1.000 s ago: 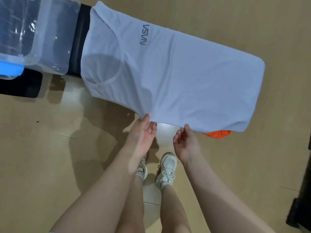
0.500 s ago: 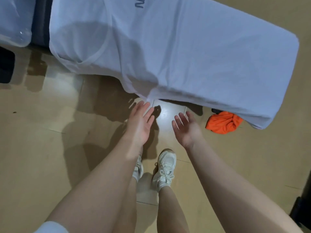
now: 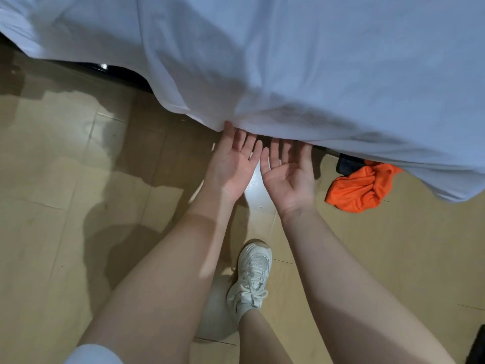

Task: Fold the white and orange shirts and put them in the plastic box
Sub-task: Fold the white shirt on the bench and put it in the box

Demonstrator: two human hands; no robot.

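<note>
both hands open, palms up, at the hanging edge of the white shirt.

the white shirt [image 3: 315,61] lies spread across the top of the view, its near edge draped over a dark surface. left hand [image 3: 231,164] and right hand [image 3: 288,174] sit side by side, fingers straight, fingertips touching the shirt's lower edge, gripping nothing. the orange shirt [image 3: 362,187] lies crumpled on the floor [image 3: 65,206], right of the right hand, partly under the white shirt. the plastic box is not in view.
</note>
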